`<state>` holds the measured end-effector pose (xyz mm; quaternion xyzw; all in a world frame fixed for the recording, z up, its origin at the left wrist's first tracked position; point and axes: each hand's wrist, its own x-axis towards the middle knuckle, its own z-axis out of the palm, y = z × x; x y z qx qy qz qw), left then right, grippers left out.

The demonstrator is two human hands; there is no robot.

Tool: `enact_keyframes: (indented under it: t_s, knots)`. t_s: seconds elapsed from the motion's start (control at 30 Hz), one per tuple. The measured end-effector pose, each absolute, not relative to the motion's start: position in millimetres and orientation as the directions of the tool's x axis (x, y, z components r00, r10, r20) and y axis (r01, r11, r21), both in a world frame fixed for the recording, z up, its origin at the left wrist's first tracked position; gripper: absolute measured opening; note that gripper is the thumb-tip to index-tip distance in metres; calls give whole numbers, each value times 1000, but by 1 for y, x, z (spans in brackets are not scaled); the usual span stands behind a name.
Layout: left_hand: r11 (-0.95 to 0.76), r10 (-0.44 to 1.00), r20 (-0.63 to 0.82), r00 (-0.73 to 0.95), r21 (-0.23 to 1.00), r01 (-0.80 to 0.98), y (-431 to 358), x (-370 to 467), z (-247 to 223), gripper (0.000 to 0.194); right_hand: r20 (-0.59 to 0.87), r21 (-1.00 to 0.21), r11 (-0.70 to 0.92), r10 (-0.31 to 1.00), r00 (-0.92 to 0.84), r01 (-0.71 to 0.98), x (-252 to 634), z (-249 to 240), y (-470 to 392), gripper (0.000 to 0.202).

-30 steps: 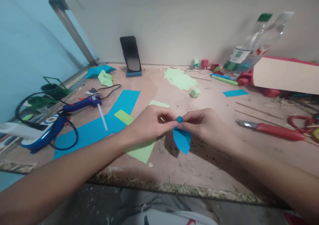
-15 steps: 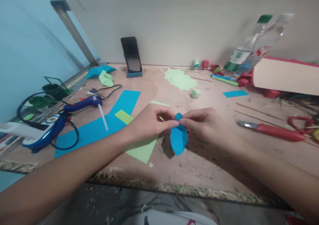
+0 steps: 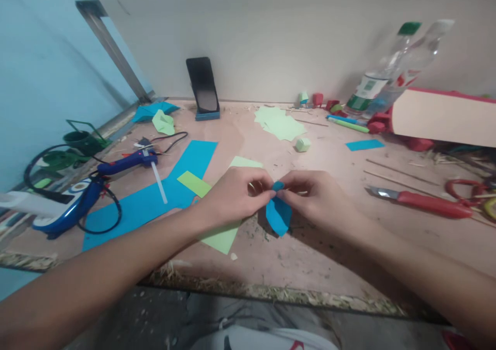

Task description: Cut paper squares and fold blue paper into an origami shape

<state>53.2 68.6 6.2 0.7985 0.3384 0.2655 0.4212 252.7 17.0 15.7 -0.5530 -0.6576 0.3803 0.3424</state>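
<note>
A small piece of blue paper (image 3: 278, 217), pinched narrow near its top, hangs between my two hands above the table. My left hand (image 3: 242, 191) closes thumb and forefinger on its narrow neck from the left. From the other side, my right hand (image 3: 312, 192) pinches the same neck, the thumbs nearly meeting. A short blue tip sticks up above the fingers, and a wider pointed part hangs below. Under and beside my left hand lie light green paper (image 3: 222, 239) and a narrow green strip (image 3: 194, 183).
Blue paper (image 3: 127, 213) lies left beside a glue gun (image 3: 127, 162). A phone (image 3: 203, 84) stands at the back. Green paper cutouts (image 3: 279, 123) and a small green paper cube (image 3: 303, 144) lie beyond my hands. A red-handled knife (image 3: 430, 203), sticks and bottles (image 3: 368, 89) are right.
Both hands stay pinched on the blue paper and have dipped slightly. The paper's hanging part has turned a little, and less of its upper tip shows.
</note>
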Motion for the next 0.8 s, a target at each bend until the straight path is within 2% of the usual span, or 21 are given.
enact_keyframes:
  t_s: [0.17,0.33,0.43,0.5,0.6,0.8]
  knots:
    - [-307,784,83,615,913,268,70,54,7,7,31,-921,79,991,-130,381,253,14,20,8]
    - [-210,801,69,594,963,170,77,55,5,5,-106,-973,-78,987,-122,216,254,11,23,12]
    - [-168,813,40,582,972,167,77,56,1,7,-133,-972,-103,982,-135,213,255,9,24,14]
    - [-149,813,13,583,971,186,75,56,0,8,-77,-966,-40,988,-136,256,255,8,24,12]
    - [-209,803,34,595,951,227,71,57,0,5,6,-940,49,992,-127,337,254,7,23,11]
    - [-373,780,128,612,881,291,69,56,2,7,12,-923,54,994,-111,382,253,6,22,10]
